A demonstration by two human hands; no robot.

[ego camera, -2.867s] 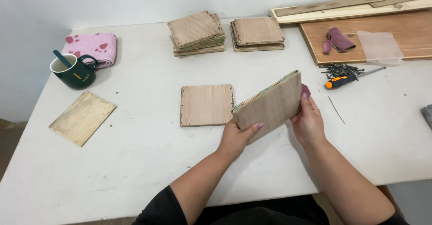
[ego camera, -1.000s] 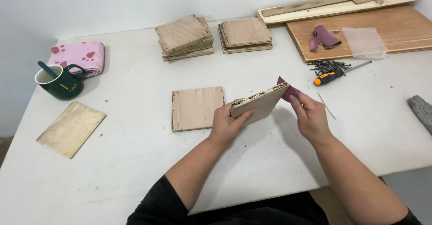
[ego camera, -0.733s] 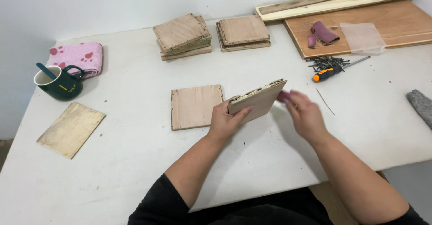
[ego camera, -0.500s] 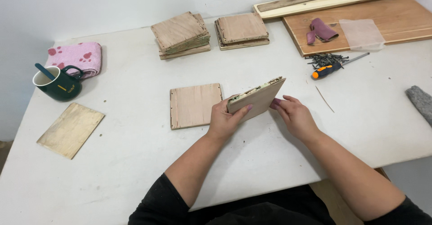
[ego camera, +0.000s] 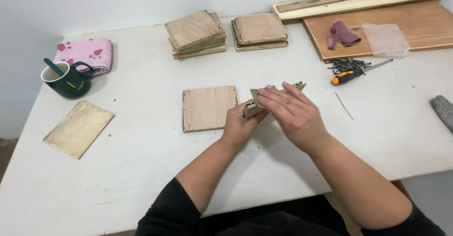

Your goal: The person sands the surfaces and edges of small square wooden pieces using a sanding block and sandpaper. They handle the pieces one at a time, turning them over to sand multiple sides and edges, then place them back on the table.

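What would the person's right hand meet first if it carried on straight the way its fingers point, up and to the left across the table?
The right hand would probably reach the flat square board first, though depth is unclear.

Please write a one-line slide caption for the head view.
Left hand grips a tilted plywood square while the right hand lies over it, beside a flat square on the table.

On the white bench (ego camera: 141,179), a dark green mug (ego camera: 66,80) with a spoon stands at nine o'clock beside a pink paw-print cloth (ego camera: 87,53). Two stacks of plywood squares (ego camera: 196,33) sit at twelve. At two o'clock lie an orange-handled screwdriver (ego camera: 351,74), dark screws (ego camera: 344,64) and a wooden board (ego camera: 415,21).
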